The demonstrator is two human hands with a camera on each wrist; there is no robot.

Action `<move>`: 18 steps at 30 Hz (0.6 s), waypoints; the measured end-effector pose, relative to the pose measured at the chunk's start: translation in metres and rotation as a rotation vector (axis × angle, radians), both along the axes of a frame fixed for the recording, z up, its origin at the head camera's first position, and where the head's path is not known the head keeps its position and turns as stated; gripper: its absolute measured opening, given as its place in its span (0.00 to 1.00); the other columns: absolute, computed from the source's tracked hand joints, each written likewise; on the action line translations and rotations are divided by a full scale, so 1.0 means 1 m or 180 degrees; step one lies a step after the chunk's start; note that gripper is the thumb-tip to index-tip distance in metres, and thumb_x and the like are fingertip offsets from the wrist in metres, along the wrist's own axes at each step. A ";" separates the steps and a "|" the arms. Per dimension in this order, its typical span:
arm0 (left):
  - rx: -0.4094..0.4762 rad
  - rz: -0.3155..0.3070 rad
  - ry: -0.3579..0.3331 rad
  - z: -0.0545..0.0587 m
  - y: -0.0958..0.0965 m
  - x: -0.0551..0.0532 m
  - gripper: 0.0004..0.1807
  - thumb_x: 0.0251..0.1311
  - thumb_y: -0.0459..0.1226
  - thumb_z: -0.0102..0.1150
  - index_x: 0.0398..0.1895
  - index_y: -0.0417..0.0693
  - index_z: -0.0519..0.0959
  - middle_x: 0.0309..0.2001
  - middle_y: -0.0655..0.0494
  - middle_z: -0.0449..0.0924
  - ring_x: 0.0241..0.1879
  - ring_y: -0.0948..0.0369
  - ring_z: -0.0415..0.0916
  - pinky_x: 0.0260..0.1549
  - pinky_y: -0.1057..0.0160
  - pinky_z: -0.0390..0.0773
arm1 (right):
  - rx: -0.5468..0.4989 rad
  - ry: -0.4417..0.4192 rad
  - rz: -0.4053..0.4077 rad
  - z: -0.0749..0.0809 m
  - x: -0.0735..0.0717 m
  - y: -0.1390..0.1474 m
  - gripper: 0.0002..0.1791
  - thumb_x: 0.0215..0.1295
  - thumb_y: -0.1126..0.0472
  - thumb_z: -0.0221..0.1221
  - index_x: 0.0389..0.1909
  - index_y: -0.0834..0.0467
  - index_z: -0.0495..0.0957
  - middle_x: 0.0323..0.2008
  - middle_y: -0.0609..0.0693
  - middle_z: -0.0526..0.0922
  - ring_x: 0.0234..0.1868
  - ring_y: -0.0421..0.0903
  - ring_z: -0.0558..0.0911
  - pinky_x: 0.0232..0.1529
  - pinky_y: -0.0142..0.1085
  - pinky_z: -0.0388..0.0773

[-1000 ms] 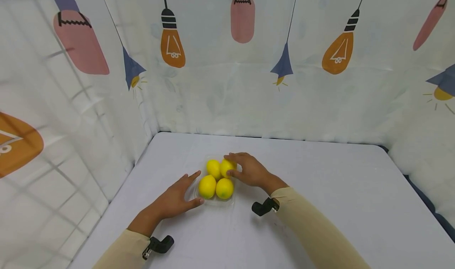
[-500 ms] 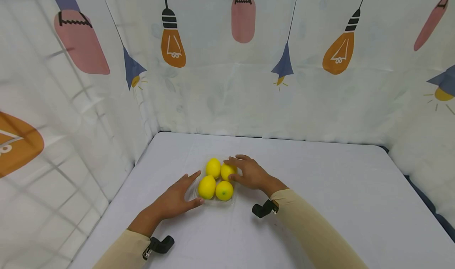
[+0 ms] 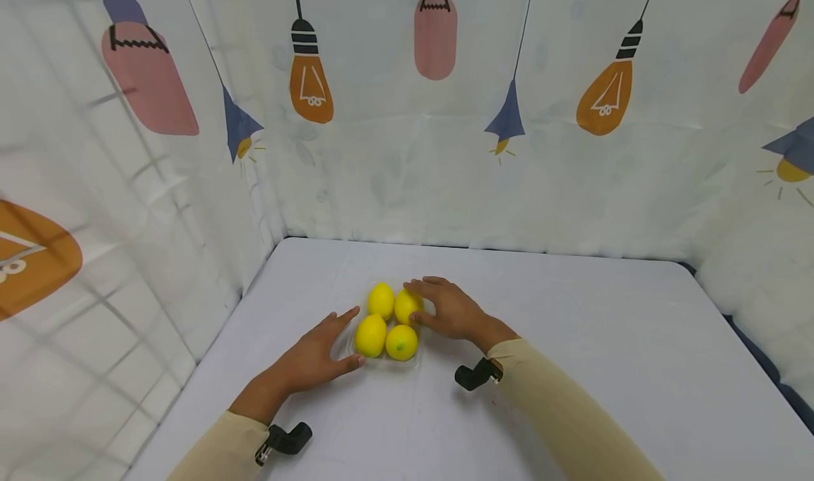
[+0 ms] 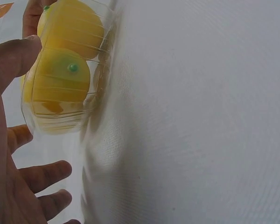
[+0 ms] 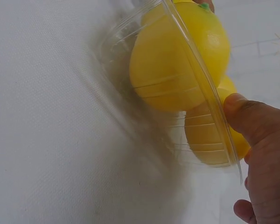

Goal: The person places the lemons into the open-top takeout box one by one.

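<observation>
Several yellow lemons with green tips sit in a clear plastic tray (image 4: 60, 125) on the white table. My right hand (image 3: 453, 311) reaches over the tray's right side, thumb and fingers curled about the far right lemon (image 3: 407, 307). In the right wrist view the thumb (image 5: 245, 112) presses against that lemon above the rim. The near right lemon (image 3: 402, 343) lies just in front, its tip facing me. My left hand (image 3: 313, 354) spreads its fingers at the tray's left side, with thumb and index finger at the rim near the near left lemon (image 3: 371, 335).
White cloth covers the table (image 3: 572, 325), and the tray stands left of its middle. A patterned curtain (image 3: 394, 170) with printed lamps hangs behind the table and along the sides. Each wrist wears a small black camera mount.
My right hand has shifted slightly towards me with the far right lemon. The near right lemon has tilted, its tip now showing more. The left hand stays in place.
</observation>
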State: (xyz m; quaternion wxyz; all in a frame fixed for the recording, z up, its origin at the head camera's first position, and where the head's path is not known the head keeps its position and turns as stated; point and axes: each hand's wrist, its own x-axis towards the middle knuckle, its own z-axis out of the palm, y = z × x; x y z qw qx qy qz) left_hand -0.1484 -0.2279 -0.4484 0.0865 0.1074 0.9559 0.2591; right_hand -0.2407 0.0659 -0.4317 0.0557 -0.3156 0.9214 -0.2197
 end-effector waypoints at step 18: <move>-0.0024 -0.0165 0.0122 0.002 0.000 -0.002 0.53 0.59 0.70 0.59 0.83 0.62 0.53 0.79 0.43 0.55 0.77 0.39 0.50 0.67 0.29 0.57 | -0.0034 -0.0140 -0.0735 0.001 0.020 0.062 0.46 0.70 0.37 0.60 0.82 0.49 0.54 0.75 0.56 0.65 0.75 0.55 0.64 0.72 0.56 0.63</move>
